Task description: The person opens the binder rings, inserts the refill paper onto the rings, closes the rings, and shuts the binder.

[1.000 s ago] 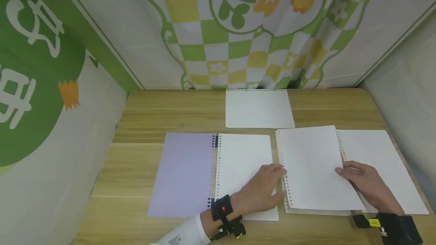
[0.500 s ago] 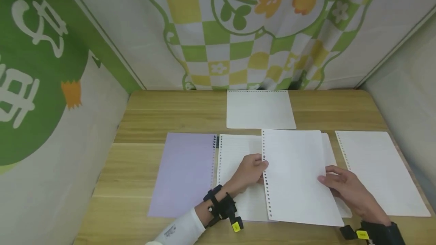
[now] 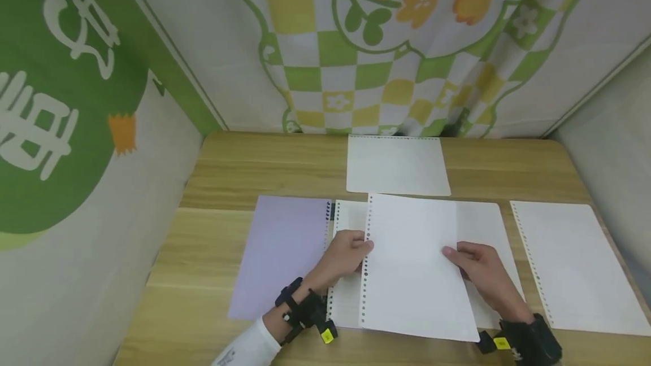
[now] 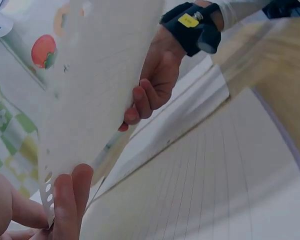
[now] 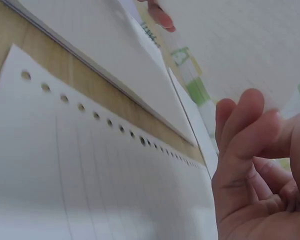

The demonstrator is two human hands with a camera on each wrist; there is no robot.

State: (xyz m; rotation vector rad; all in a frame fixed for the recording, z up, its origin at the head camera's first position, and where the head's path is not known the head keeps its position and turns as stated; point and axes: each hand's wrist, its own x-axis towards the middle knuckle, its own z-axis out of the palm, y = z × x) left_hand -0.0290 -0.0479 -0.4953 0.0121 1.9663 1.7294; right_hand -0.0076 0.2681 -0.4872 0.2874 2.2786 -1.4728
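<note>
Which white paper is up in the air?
The sheet raised between the left hand and right hand; the other white sheets lie on the table.

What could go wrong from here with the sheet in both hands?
The left hand pinches the held sheet at its punched edge, so an uneven pull might tear the holes. In the head view that sheet partly hides the lined page, so it could be set down crooked.
</note>
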